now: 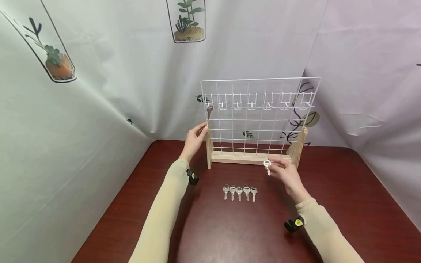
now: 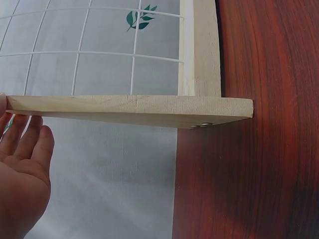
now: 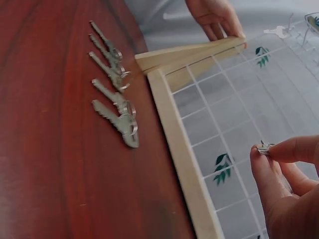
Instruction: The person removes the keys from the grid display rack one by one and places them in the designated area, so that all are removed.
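A white wire grid rack with a wooden frame [image 1: 250,157] stands on the table. My left hand [image 1: 193,141] holds the upper end of its left wooden upright [image 2: 129,105], thumb on one side and fingers on the other. In front of the rack's lower right part, my right hand [image 1: 287,176] pinches a silver key [image 1: 267,166] with a ring; the right wrist view shows it between thumb and fingertip. One key [image 1: 209,111] hangs from the leftmost hook. Several more keys [image 1: 239,193] lie in a row on the table before the rack.
Along the grid's upper part runs a row of white hooks [image 1: 251,105]. The dark red table [image 1: 210,233] reaches back to a pale curtain [image 1: 131,73] with printed plants, which encloses the back and sides.
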Tool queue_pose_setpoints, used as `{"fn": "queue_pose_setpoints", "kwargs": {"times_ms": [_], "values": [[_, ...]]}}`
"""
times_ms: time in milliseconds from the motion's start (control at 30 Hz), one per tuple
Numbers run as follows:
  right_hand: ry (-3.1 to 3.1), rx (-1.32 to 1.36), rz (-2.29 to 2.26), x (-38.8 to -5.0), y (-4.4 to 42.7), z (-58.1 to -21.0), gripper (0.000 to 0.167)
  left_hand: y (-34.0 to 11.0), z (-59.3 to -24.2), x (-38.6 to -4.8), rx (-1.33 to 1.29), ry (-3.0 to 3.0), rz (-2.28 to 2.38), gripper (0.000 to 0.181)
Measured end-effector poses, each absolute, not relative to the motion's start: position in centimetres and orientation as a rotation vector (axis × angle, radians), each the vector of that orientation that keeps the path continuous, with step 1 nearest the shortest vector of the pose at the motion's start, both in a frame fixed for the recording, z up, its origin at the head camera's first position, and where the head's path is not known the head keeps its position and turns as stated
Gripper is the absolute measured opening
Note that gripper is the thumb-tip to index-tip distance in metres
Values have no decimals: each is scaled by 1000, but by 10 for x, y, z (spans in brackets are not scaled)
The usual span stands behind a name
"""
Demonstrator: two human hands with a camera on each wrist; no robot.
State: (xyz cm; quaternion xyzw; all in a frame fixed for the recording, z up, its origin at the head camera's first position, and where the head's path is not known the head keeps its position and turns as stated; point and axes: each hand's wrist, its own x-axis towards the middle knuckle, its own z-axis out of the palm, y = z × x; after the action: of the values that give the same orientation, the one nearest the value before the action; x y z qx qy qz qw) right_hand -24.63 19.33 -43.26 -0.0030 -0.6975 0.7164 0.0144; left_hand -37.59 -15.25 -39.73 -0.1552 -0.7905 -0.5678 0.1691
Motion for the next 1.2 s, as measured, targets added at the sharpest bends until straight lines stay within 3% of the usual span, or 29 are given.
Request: {"fn": "queue_pose_setpoints", "kwargs": {"times_ms": [367, 633, 1200], "values": [[-2245, -76, 2250, -235, 190, -459, 39, -151, -392, -374, -434, -2256, -1648, 41], [-2333, -116, 2244, -228, 187, -473, 35, -144, -365, -343, -439, -2286, -1601, 38], [-2489, -127, 2130, -221, 183, -484, 31, -145, -367, -344, -438, -2279, -1621, 39]]}}
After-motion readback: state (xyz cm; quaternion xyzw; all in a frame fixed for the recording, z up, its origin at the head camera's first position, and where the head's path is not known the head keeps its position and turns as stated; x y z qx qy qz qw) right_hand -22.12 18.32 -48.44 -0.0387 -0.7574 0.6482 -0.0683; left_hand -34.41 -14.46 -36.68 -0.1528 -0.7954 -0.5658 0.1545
